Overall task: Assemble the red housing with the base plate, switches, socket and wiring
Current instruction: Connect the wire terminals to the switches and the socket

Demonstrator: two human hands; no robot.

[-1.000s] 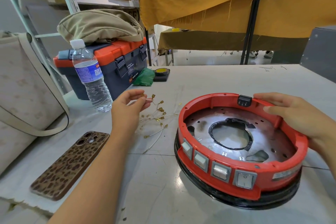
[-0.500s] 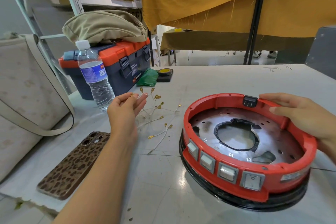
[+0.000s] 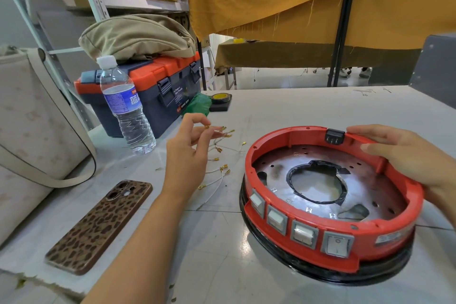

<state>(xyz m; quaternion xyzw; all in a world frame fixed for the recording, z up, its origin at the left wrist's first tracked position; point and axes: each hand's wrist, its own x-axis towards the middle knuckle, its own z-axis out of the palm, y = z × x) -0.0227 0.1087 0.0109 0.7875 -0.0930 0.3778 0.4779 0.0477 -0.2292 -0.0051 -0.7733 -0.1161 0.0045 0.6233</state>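
The round red housing (image 3: 291, 153) sits on the grey table (image 3: 283, 106), on a black ring, with the metal base plate (image 3: 370, 180) inside it. Several white rocker switches (image 3: 303, 232) line its front wall, and a black socket (image 3: 334, 136) is set in the far rim. My right hand (image 3: 404, 155) grips the far right rim beside the socket. Left of the housing lie white wires with brass terminals (image 3: 217, 173). My left hand (image 3: 187, 153) is over them, lifting a few wires pinched between its fingers.
A leopard-print phone (image 3: 101, 224) lies near the front left edge. Further back stand a water bottle (image 3: 124, 106), a navy and orange toolbox (image 3: 158, 91) with a khaki bag on top, green cloth and a tape roll (image 3: 220, 97). A beige bag (image 3: 29, 131) fills the left.
My left hand has lifted a few wires off the table and its fingers have spread. My right hand stays on the housing rim. The camera has shifted slightly.
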